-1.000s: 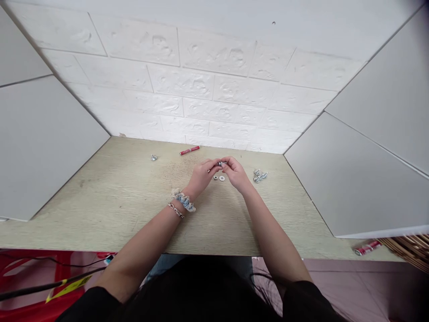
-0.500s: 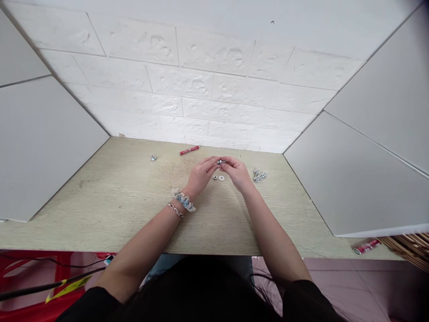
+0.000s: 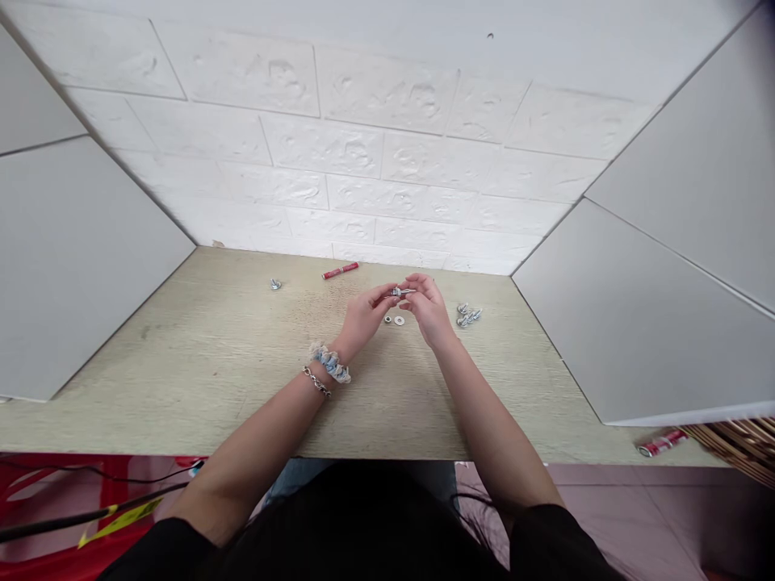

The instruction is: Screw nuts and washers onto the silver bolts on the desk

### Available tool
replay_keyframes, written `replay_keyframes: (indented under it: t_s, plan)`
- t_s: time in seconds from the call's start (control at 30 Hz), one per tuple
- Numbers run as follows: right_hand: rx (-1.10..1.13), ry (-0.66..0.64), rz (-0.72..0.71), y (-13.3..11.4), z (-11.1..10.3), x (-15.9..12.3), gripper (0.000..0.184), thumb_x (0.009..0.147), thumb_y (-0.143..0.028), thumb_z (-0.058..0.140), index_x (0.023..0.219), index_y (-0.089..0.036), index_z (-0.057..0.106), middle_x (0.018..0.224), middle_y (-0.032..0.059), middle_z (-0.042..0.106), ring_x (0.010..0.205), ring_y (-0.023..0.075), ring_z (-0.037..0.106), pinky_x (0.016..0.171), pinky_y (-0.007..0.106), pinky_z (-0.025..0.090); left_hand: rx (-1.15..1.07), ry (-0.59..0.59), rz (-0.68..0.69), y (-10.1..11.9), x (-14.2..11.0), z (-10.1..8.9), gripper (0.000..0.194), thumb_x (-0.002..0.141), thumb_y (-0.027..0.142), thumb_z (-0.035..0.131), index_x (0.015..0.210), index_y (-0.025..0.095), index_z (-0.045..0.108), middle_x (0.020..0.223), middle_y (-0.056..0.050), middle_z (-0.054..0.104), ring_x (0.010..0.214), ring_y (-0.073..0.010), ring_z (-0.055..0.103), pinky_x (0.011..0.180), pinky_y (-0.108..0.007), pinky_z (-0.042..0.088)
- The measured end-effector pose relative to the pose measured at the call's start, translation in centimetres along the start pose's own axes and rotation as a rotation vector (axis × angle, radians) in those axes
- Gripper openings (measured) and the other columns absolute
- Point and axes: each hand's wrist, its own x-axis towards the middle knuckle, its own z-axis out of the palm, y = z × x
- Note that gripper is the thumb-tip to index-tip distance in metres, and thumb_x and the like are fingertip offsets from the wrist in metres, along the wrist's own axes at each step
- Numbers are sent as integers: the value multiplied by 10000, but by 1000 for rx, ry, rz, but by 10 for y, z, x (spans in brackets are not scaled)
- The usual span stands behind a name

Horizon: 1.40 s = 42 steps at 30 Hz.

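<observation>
My left hand [image 3: 365, 313] pinches a small silver bolt [image 3: 404, 291] between thumb and fingertips, its shank pointing right. What look like a nut and washer sit on the bolt near my left fingertips, too small to make out fully. My right hand [image 3: 432, 313] is around the shank's free end with its fingers apart; slight contact there cannot be ruled out. On the table just below the hands lie a loose nut [image 3: 388, 319] and a flat washer [image 3: 400, 321]. Several bolts [image 3: 468, 315] are heaped to the right of my right hand.
Another small bolt piece [image 3: 276, 284] stands on the table [image 3: 242, 355] at left. A red marker-like tube [image 3: 341, 270] lies near the white brick-patterned wall [image 3: 351, 194]. At the front right edge are another red tube [image 3: 663, 443] and a wicker basket [image 3: 735, 452]. Grey panels [image 3: 672, 323] flank both sides.
My right fingers have spread away from the bolt, so more of its shank shows. My left hand keeps its pinch in nearly the same place.
</observation>
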Motion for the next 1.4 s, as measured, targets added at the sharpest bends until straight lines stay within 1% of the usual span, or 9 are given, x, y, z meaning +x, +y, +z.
replay_keyframes:
  t_s: [0.07, 0.23, 0.37, 0.6, 0.77, 0.9, 1.13, 1.3, 1.4]
  plan:
    - [-78, 16, 34, -1, 0, -1, 188, 687, -356, 535, 808, -215, 505, 774, -32, 569, 660, 94, 541, 585, 232, 412, 24, 10, 23, -1, 0, 1, 302, 798, 309, 530, 1076, 230, 620, 975, -7, 679, 867, -152, 625, 776, -251, 476]
    - [-273, -76, 31, 0, -1, -2, 402, 735, -569, 454, 720, -180, 558, 660, 0, 552, 598, 108, 505, 577, 253, 403, 98, 23, 107, -6, -1, 3, 272, 813, 303, 523, 1062, 273, 628, 970, 28, 680, 888, -158, 626, 808, -268, 478]
    - [-298, -116, 10, 2, -2, -1, 370, 725, -548, 480, 710, -186, 554, 660, -5, 552, 627, 111, 509, 596, 250, 407, 116, 31, 128, -9, 0, 3, 261, 816, 304, 523, 1049, 267, 634, 962, 28, 682, 864, -161, 633, 788, -277, 494]
    - [-144, -95, 75, -2, 0, -1, 211, 659, -347, 566, 814, -221, 495, 811, -26, 565, 762, 111, 530, 627, 230, 415, 174, 17, 155, -7, 1, 0, 266, 828, 291, 510, 1069, 269, 620, 1008, 21, 669, 906, -164, 626, 791, -275, 490]
    - [-257, -51, 34, -1, -2, -2, 355, 743, -553, 457, 741, -201, 497, 714, -3, 559, 682, 120, 526, 595, 248, 398, 236, 22, 214, -9, -2, 3, 286, 840, 299, 490, 1101, 253, 600, 990, 8, 676, 856, -148, 635, 769, -251, 487]
    - [-330, -157, 54, 5, -6, 1, 504, 743, -661, 376, 664, -183, 514, 565, 3, 507, 563, 119, 488, 561, 264, 389, 267, 27, 232, -11, -3, 5, 275, 842, 302, 486, 1085, 264, 609, 924, 22, 688, 794, -135, 635, 712, -223, 486]
    - [-236, -243, -17, 6, -4, 1, 345, 748, -546, 463, 784, -204, 493, 710, -14, 538, 665, 107, 520, 619, 251, 413, 249, 57, 195, -7, 0, 0, 263, 839, 287, 490, 1063, 237, 617, 942, 2, 685, 811, -138, 633, 735, -227, 480]
    - [-106, -158, -33, -1, -2, 0, 262, 642, -342, 587, 826, -224, 442, 767, -35, 527, 704, 99, 514, 653, 245, 408, 251, 49, 217, -8, 1, 0, 274, 838, 298, 494, 1085, 244, 600, 981, 3, 676, 850, -146, 632, 751, -238, 482]
    - [-107, -88, -19, -5, -1, -1, 284, 630, -338, 593, 846, -230, 443, 783, -35, 537, 709, 102, 520, 651, 245, 406, 242, 47, 221, -8, 0, 0, 281, 837, 295, 496, 1094, 238, 594, 1020, -7, 665, 900, -156, 624, 784, -247, 481]
